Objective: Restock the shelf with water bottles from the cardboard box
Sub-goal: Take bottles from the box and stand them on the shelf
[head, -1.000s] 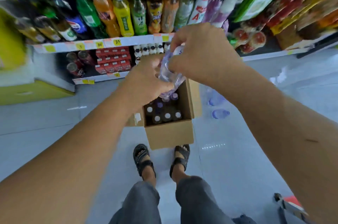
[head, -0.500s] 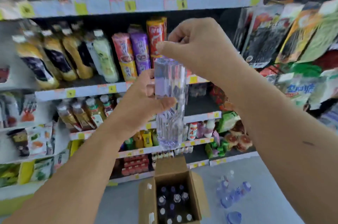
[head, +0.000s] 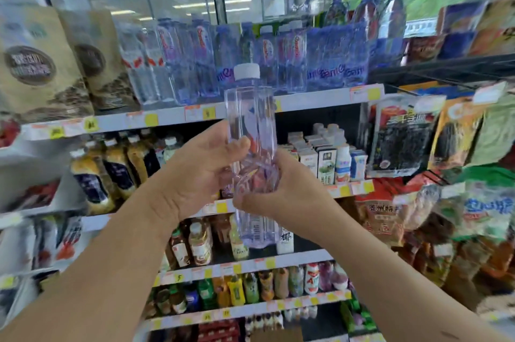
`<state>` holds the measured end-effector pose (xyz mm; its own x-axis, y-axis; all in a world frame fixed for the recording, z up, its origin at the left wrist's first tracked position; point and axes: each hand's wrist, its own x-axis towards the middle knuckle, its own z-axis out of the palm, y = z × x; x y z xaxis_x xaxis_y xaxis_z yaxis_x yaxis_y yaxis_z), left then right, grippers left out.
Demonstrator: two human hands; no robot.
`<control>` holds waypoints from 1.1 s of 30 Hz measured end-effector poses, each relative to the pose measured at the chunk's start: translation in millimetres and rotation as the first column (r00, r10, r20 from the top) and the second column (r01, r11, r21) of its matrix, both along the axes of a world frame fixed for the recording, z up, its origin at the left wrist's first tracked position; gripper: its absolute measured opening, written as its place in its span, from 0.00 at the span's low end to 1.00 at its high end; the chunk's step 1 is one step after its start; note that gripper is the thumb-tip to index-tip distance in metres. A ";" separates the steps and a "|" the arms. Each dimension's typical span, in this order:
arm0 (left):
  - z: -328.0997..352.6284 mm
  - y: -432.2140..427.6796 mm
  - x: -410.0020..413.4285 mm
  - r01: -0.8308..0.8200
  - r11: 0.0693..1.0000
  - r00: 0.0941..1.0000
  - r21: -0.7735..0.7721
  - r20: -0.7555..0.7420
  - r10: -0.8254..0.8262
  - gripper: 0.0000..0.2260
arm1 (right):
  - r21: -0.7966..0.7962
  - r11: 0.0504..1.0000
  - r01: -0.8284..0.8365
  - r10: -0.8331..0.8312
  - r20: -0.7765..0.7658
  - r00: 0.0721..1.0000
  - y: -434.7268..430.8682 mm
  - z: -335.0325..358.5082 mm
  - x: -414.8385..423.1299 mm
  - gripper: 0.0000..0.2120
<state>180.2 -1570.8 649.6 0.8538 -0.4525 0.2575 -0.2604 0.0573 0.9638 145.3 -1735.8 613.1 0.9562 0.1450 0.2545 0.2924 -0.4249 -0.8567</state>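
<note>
Shop shelving fills the view: tiers of bottled drinks, cartons and snack bags, with glazing above. On the top shelf [head: 320, 100] stand rows of stocked water [head: 195, 62], much of it blurred.

One clear water bottle [head: 250, 115], white cap [head: 246, 70] on, is held upright in mid-air before the shelving. Its cap is level with the stocked row. The left grip [head: 195, 174] is closed on the bottle's middle, thumb across the front. The right grip [head: 287, 193] is closed round the body just below, fingers curled across the lower front. A brown cardboard edge [head: 276, 335] at the bottom border is presumably the box; its contents are out of view.

Assessment: the step in hand is the carry from box to shelf, with placement not yet made. The next move calls for lifting the bottle over the shelf lip and standing it in a gap among the stocked row. No gap can be made out through the blur. One grip will likely have to release for the reach.
</note>
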 end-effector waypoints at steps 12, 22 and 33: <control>15.6 11.1 2.5 -0.159 0.983 0.987 -0.091 0.008 0.160 0.26 | -0.038 0.999 -0.019 0.024 0.114 0.993 18.7 2.0 3.0 0.30; 19.9 57.2 29.1 -0.155 0.988 0.984 0.017 0.089 0.153 0.23 | -0.113 0.968 0.222 -0.201 0.170 0.965 90.7 19.9 11.8 0.35; 22.7 94.5 76.3 -0.048 0.982 0.999 -0.183 -0.003 0.048 0.20 | -0.076 0.980 0.185 -0.169 0.171 0.971 116.9 29.1 54.7 0.25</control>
<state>256.5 -1476.4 672.3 0.8730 -0.3559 0.3335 -0.2686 0.2200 0.9378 200.0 -1618.9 642.3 0.9153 0.0070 0.4026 0.3381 -0.5566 -0.7589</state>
